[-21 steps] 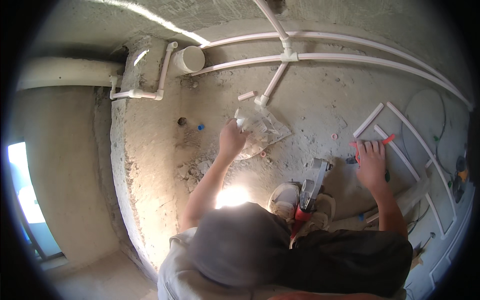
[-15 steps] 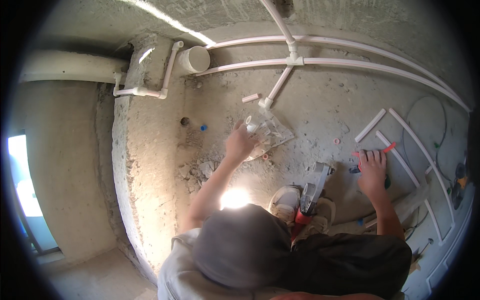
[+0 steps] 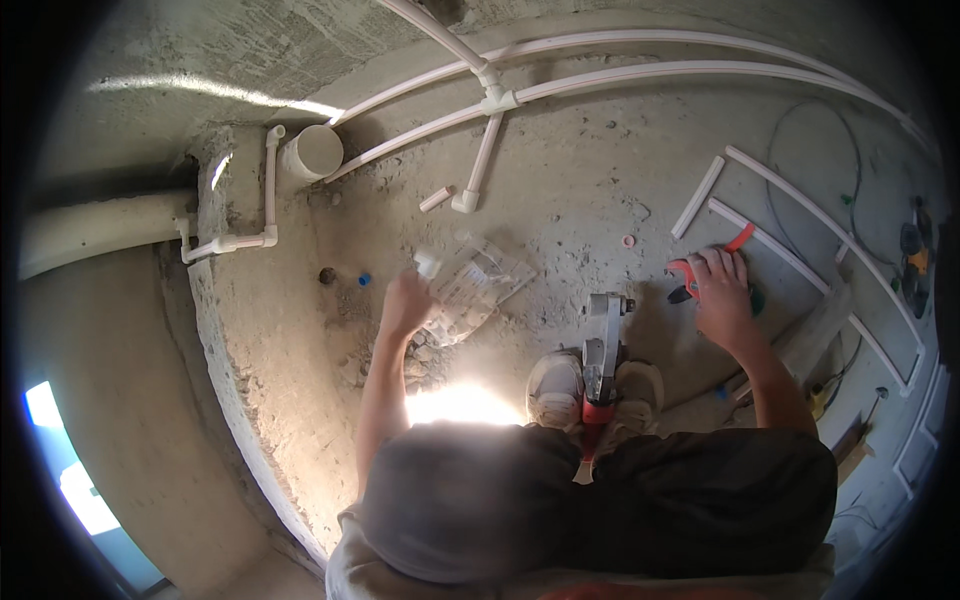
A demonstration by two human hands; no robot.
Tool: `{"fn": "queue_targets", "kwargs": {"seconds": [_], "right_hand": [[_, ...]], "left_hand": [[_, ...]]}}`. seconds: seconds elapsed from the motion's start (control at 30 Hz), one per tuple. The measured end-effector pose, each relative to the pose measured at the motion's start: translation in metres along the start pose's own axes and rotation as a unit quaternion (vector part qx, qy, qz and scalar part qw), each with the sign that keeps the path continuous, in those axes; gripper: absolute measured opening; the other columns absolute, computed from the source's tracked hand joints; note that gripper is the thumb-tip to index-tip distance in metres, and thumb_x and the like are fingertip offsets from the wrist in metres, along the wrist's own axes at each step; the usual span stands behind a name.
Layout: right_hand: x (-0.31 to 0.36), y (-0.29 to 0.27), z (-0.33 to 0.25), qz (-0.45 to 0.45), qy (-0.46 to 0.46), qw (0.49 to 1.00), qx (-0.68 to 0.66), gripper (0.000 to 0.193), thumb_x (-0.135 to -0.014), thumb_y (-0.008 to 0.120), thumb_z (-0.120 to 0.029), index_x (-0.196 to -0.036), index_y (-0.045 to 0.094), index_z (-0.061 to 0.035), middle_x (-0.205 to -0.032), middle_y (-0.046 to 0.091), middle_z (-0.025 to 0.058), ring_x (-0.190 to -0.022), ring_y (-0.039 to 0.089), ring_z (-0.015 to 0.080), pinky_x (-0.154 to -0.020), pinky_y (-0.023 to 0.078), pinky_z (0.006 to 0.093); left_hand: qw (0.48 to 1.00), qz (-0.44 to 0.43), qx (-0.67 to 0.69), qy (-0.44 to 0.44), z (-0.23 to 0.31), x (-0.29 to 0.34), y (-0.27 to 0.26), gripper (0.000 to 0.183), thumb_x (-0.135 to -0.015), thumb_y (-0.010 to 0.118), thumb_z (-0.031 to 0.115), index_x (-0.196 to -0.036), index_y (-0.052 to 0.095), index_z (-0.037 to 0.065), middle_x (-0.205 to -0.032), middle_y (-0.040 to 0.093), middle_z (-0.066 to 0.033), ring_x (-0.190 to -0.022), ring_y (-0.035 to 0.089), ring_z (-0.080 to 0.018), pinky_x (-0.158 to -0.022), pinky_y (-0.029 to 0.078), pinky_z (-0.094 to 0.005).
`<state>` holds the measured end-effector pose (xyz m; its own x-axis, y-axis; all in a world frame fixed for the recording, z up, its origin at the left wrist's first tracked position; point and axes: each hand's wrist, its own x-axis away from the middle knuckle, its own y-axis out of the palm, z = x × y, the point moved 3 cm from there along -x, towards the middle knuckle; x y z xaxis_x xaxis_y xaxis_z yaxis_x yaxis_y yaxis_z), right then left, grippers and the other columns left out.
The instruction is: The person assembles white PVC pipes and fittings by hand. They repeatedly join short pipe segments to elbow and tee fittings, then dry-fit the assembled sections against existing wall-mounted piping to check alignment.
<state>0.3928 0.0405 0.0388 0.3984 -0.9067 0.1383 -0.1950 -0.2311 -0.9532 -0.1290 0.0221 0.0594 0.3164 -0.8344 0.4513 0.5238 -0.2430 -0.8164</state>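
My left hand is closed around the lower end of a white pipe fitting, beside a clear plastic bag of pale fittings on the floor. To the right, the fingers of my right hand wrap over a red-handled pipe cutter. One red handle sticks out past the fingers, and my palm hides the tool's middle. Between my shoes stands a pipe welder with a grey metal head and red grip; neither hand touches it.
White pipes run along the wall, with a branch ending in an elbow. Loose cut pipes lie right. A short pipe piece, a blue cap, a pink ring and rubble dot the floor. A concrete ledge borders the left.
The view has turned, so floor and pipes appear shifted left. Both hands keep nearly the same places on the floor, the left still on the fitting, the right still on the pipe cutter.
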Motion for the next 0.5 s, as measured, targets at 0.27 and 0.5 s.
{"fn": "queue_targets", "kwargs": {"seconds": [0.27, 0.5], "right_hand": [[-0.005, -0.014, 0.024, 0.08, 0.101, 0.979, -0.159, 0.02, -0.089, 0.07, -0.003, -0.109, 0.068, -0.0023, -0.104, 0.071, 0.0185, -0.108, 0.066, 0.04, -0.096, 0.05, 0.05], [0.011, -0.027, 0.023, 0.108, 0.131, 0.958, -0.231, 0.012, -0.098, 0.068, -0.01, -0.103, 0.067, 0.0009, -0.092, 0.074, 0.019, -0.083, 0.073, 0.0374, -0.07, 0.055, 0.0439]], "left_hand": [[0.962, 0.18, 0.192, 0.075, -0.01, -0.097, -0.02, 0.012, -0.083, 0.073, 0.006, -0.089, 0.067, -0.002, -0.076, 0.068, -0.0108, -0.065, 0.067, -0.0277, -0.059, 0.052, -0.0432], [0.945, 0.276, -0.093, 0.149, 0.034, -0.133, 0.018, 0.029, -0.092, 0.08, 0.024, -0.083, 0.071, -0.002, -0.084, 0.069, -0.0122, -0.074, 0.068, -0.0252, -0.07, 0.051, -0.048]]}}
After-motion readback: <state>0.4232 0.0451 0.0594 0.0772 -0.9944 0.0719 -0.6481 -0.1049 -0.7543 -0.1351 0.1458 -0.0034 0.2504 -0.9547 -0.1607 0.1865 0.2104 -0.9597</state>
